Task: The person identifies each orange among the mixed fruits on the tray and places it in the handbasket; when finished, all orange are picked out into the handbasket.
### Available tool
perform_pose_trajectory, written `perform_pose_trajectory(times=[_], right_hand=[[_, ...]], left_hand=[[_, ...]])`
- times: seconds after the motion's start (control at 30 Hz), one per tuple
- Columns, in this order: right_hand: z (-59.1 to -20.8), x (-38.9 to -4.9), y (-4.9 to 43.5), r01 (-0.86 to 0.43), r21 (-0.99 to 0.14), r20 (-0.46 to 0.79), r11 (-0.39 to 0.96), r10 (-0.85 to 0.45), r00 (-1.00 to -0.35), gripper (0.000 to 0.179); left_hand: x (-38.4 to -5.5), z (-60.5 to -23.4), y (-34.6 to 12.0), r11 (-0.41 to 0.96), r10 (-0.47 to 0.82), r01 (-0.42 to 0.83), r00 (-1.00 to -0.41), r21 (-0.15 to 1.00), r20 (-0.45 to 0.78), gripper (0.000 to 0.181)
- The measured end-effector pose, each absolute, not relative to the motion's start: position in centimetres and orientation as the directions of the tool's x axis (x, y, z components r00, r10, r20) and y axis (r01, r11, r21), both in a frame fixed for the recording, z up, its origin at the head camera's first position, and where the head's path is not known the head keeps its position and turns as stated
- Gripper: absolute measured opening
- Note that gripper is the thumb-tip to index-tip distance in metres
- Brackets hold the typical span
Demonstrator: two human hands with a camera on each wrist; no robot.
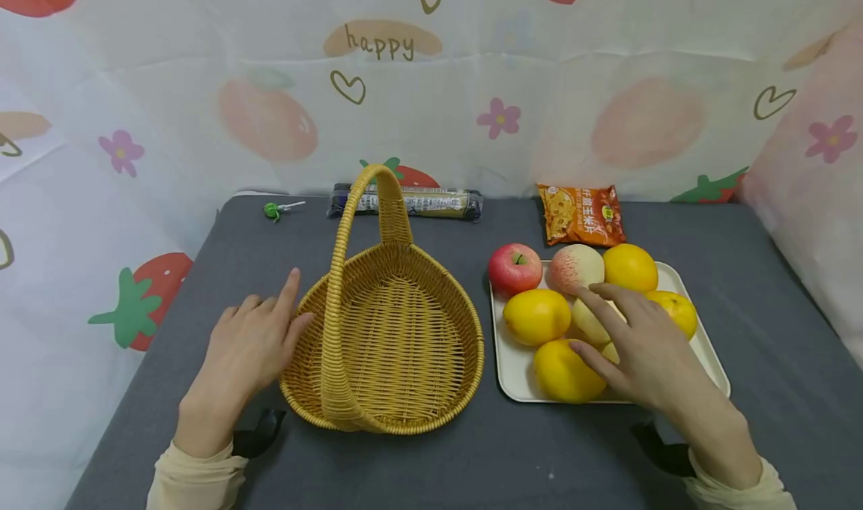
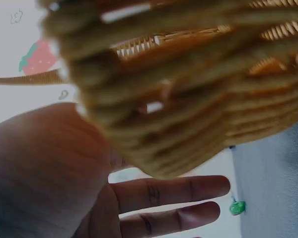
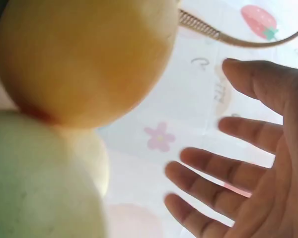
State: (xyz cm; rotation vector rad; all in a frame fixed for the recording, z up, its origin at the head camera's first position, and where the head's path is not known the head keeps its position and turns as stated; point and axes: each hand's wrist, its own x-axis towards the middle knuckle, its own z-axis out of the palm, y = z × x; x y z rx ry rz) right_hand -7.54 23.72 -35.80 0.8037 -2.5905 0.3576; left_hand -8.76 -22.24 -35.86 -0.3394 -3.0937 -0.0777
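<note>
A wicker basket (image 1: 404, 338) with a tall arched handle stands left of centre, its woven floor bare. At its left rim is my left hand (image 1: 251, 345), fingers extended; whether the thumb touches the rim I cannot tell. In the left wrist view, straight fingers (image 2: 174, 193) show beneath the blurred wicker. My right hand (image 1: 650, 345) hovers over a white tray (image 1: 514, 383) of fruit, fingers spread and holding nothing. On the tray are an apple (image 1: 514, 269), a peach (image 1: 573, 269), an orange (image 1: 630, 268) and several yellow fruits (image 1: 537, 317), some partly hidden by the hand.
Behind the tray lies an orange snack packet (image 1: 583, 216). A long dark packet (image 1: 438, 203) lies behind the basket, and a green lollipop (image 1: 273, 210) sits at the back left. A printed cloth (image 1: 431, 120) hangs along the grey table's back edge.
</note>
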Motion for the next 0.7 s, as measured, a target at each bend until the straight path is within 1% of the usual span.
perform_pose_trajectory(times=[0.1,0.17,0.33,0.53,0.7], right_hand=[[-35.9,-7.2,23.5,-0.615,-0.097,0.411,0.783,-0.531,-0.741,0.052],[-36.0,-6.9,23.3,-0.627,-0.075,0.363,0.776,-0.564,-0.741,0.047],[-36.3,-6.5,22.7,-0.631,-0.05,0.249,0.774,-0.602,-0.759,0.056],[-36.5,-6.2,22.3,-0.612,-0.043,0.148,0.789,-0.601,-0.785,0.061],[-36.8,-6.3,22.2,-0.601,-0.018,0.114,0.799,-0.595,-0.795,0.067]], left_hand=[[-9.0,-36.2,-22.4,0.97,0.231,0.234,-0.972,0.073,0.038,0.058],[-9.1,-36.3,-22.5,0.962,0.252,0.255,-0.967,0.097,0.047,0.051],[-9.3,-36.6,-22.5,0.948,0.287,0.294,-0.956,0.124,0.068,0.036],[-9.4,-36.7,-22.5,0.946,0.288,0.293,-0.956,0.136,0.059,0.034],[-9.3,-36.8,-22.5,0.944,0.295,0.302,-0.953,0.134,0.07,0.034]])
